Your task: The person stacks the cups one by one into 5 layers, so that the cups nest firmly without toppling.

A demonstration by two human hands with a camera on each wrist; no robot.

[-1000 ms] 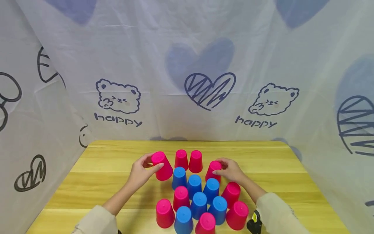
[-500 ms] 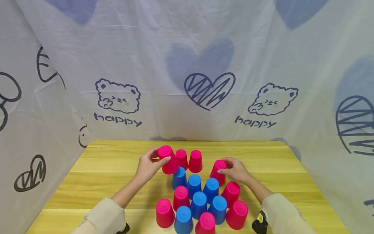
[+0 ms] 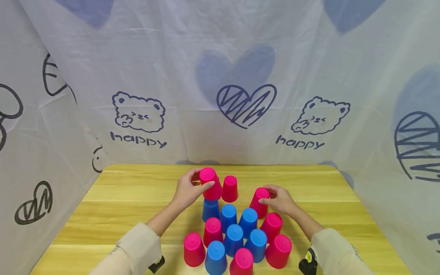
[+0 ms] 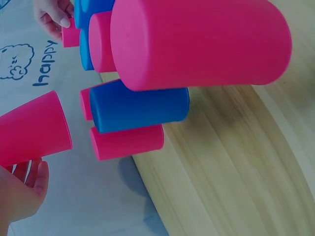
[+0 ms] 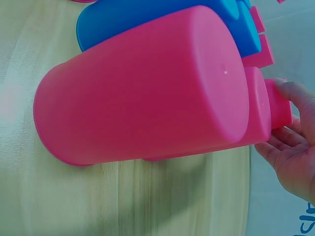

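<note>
My left hand grips an upside-down pink cup, thumb on its near side. In the head view that cup overlaps a pink cup behind it and sits above a blue cup; the left wrist view shows the held cup raised, apart from the other cups. My right hand holds another upside-down pink cup at the group's right side, thumb on the front. Whether this cup touches the table is hard to tell. In the right wrist view, nearer cups partly hide the right hand's cup.
Several blue cups and pink cups stand upside down close together on the wooden table. One pink cup stands at the back. A printed cloth hangs behind and at both sides.
My left hand has carried its pink cup right and farther back, over to the rear left pink cup. My right hand has shifted its cup slightly to the right.
</note>
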